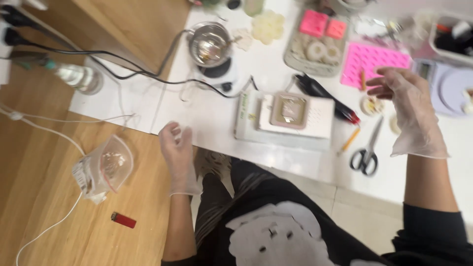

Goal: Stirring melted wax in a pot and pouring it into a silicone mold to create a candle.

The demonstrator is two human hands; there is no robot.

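Wearing two thin gloves, we hold both hands empty: our left hand (178, 152) hovers at the white table's (217, 118) edge, fingers loosely curled; our right hand (411, 111) hangs above one pair of scissors (367, 150) and one pencil (350, 141), fingers slightly spread. One red lighter (123, 219) lies apart.

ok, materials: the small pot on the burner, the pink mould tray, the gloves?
Pot: polished metal by its mirror-like reflections, likely steel. Pink mould tray: matte with a grid of cavities, probably silicone. Gloves on left hand and right hand: thin, translucent, wrinkled film, likely disposable plastic or vinyl.
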